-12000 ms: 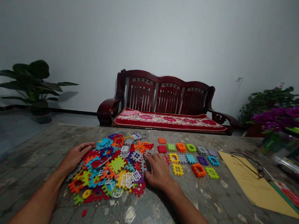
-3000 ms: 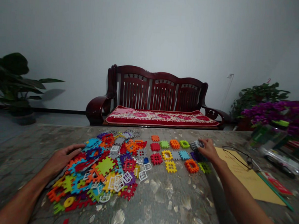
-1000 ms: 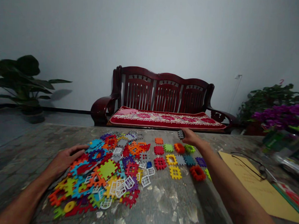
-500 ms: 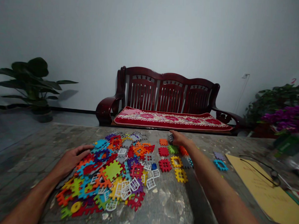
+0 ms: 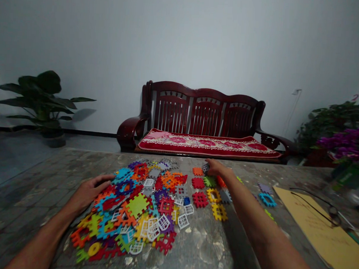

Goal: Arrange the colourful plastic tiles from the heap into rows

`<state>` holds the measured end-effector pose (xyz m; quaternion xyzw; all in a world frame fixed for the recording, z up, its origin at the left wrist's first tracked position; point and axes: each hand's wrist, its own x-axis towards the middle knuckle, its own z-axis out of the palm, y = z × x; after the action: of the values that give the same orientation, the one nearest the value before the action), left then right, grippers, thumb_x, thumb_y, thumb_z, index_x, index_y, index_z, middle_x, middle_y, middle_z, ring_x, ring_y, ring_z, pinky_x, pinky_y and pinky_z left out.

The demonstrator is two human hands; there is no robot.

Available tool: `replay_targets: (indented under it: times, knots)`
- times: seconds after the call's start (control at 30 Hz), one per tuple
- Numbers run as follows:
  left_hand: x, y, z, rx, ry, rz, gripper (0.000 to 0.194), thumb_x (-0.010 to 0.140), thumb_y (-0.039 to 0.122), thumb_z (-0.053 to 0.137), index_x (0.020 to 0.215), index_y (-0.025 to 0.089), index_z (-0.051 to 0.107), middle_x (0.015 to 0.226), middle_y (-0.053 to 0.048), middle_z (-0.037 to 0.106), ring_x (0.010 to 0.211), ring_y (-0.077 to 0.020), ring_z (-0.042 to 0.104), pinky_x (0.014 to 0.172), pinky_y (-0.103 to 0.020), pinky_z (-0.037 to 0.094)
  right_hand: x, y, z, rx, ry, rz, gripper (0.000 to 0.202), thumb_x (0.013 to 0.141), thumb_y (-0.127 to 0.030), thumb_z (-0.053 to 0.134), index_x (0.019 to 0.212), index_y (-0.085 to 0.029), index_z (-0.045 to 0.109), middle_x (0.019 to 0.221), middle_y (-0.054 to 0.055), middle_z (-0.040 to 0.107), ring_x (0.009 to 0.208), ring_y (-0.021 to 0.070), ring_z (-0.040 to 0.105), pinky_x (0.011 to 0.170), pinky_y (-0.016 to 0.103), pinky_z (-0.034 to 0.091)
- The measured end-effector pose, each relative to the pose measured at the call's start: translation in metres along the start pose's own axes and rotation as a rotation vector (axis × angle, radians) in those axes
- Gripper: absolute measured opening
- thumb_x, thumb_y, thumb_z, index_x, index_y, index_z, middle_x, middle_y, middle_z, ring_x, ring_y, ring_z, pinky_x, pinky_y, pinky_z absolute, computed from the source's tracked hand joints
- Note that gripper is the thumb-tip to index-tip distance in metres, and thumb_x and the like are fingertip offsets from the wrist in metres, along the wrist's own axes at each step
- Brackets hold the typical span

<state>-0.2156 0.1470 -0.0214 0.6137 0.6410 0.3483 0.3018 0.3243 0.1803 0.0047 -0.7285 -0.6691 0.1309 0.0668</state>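
Note:
My left hand (image 5: 90,190) rests at the left edge of a heap of colourful toothed plastic building tiles (image 5: 137,205), fingers stretched out and holding nothing. At the far side of the table, my right hand (image 5: 219,168) has its fingers closed on a grey building tile (image 5: 205,168), partly hidden by them. That tile lies in line with an orange tile (image 5: 197,171). Nearer to me are a green tile (image 5: 209,181), red tiles (image 5: 199,199) and yellow tiles (image 5: 219,212), set out in rows. My right forearm covers part of the tiles on that side.
White window pieces (image 5: 183,221) lie along the heap's right side. Further right are a blue tile (image 5: 267,200), a purple tile (image 5: 264,188) and a yellow paper envelope (image 5: 318,235) with eyeglasses (image 5: 332,212) on it. A wooden bench (image 5: 204,115) stands behind the table (image 5: 198,246).
The view has shifted slightly, so everything sits a little further right. My right hand stays at the grey tile, and my left hand stays beside the heap.

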Motion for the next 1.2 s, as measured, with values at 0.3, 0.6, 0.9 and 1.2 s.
replay_targets:
  times: [0.3,0.6,0.9,1.2]
  knots:
    - [0.004,-0.005,-0.002,0.042,-0.022,0.004,0.068,0.065,0.062,0.065,0.113,0.015,0.078,0.111,-0.011,0.084,0.093,-0.0302,0.078,0.085,-0.038,0.06,-0.006,0.005,0.002,0.098,0.078,-0.021,0.096,0.055,0.0,0.07,0.148,-0.02,0.057,0.151,0.011,0.058,0.137,0.0302,0.057,0.113,0.032,0.045]
    - [0.005,-0.001,-0.003,0.064,0.01,-0.015,0.06,0.068,0.057,0.062,0.108,0.017,0.08,0.114,-0.011,0.083,0.095,-0.0302,0.078,0.083,-0.036,0.06,-0.091,0.116,-0.039,0.129,0.162,0.101,0.091,0.058,0.002,0.051,0.147,-0.012,0.056,0.146,0.016,0.063,0.136,0.027,0.059,0.113,0.036,0.046]
    - [0.007,-0.003,-0.002,0.072,0.016,-0.022,0.057,0.068,0.055,0.062,0.106,0.018,0.081,0.101,-0.009,0.085,0.084,-0.0293,0.078,0.072,-0.034,0.059,-0.175,0.202,-0.031,0.003,0.056,0.213,0.081,0.054,-0.004,0.059,0.133,-0.018,0.07,0.141,0.012,0.068,0.134,0.032,0.06,0.114,0.04,0.044]
    - [0.01,-0.006,-0.002,0.102,0.03,-0.007,0.055,0.068,0.056,0.061,0.103,0.019,0.081,0.102,-0.009,0.085,0.089,-0.0306,0.078,0.073,-0.034,0.06,-0.177,0.188,-0.03,-0.164,0.01,0.177,0.068,0.058,-0.003,0.06,0.122,-0.02,0.075,0.132,0.013,0.071,0.122,0.0297,0.066,0.104,0.034,0.048]
